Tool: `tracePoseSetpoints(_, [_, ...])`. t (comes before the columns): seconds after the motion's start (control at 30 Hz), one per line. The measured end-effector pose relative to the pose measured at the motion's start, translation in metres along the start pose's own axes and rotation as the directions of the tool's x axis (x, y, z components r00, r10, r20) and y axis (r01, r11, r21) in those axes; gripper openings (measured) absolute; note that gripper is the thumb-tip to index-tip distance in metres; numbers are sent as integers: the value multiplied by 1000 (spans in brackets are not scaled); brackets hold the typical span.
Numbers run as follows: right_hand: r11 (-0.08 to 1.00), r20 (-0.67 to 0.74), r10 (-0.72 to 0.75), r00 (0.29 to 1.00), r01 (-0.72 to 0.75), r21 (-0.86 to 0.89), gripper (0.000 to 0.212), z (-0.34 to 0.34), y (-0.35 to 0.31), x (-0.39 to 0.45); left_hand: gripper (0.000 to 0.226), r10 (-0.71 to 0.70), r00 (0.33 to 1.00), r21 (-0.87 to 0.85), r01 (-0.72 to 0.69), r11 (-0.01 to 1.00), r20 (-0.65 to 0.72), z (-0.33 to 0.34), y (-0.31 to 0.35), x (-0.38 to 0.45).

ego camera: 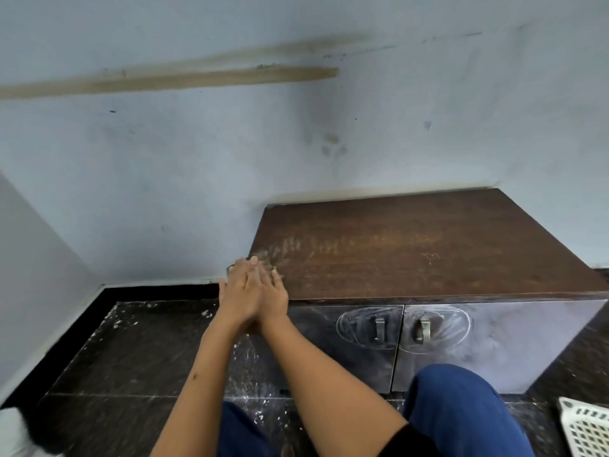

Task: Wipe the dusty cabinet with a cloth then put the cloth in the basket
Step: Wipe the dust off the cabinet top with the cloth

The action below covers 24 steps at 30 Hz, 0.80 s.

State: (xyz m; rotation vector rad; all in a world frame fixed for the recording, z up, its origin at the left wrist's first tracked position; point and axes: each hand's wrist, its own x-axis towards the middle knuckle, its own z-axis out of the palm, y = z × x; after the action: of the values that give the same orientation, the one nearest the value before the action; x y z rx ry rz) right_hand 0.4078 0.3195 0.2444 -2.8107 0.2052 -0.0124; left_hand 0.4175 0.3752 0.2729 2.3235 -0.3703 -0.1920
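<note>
My left hand [238,293] lies flat, fingers spread, over my open right hand [272,291] at the cabinet's [412,245] front-left corner, a grey scrap of cloth [230,268] barely showing beneath them, the white basket [586,430] on the floor far right.

Cloth [230,268] mostly hidden; basket [585,430] cut off.

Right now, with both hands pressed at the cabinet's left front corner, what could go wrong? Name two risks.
1. The left hand and right hand work at the cabinet top's very edge; dust may fall onto the floor.
2. The basket sits far right, nearly out of view, so the cloth, barely visible under the hands, may shed dust on the way over.
</note>
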Motion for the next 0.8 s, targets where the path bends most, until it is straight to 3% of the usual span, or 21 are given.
tracePoseSetpoints(0.13, [982,-83,188,979,-184,49,53,-10,40,-11,57,-69,996,67,66,996,52,7,-3,-4])
tracePoseSetpoints(0.27, [920,-165,392,905,-384,80,54,-31,107,-38,63,-145,989,78,142,987,35,5,-2,-13])
tracePoseSetpoints(0.37, [847,-198,529,825,-529,60,54,-47,154,-58,61,-145,989,68,143,987,30,0,-3,-11])
tracePoseSetpoints(0.57, [637,-258,762,593,-757,141,53,-63,208,-75,59,-111,990,-8,112,994,85,1,-17,-1])
tracePoseSetpoints(0.67, [675,-247,729,638,-731,104,55,-58,187,-55,61,-132,989,-119,139,983,62,-5,-27,10])
tracePoseSetpoints(0.8, [895,-230,426,875,-444,-35,55,-28,106,-13,61,-161,981,-329,187,926,104,-14,-20,20])
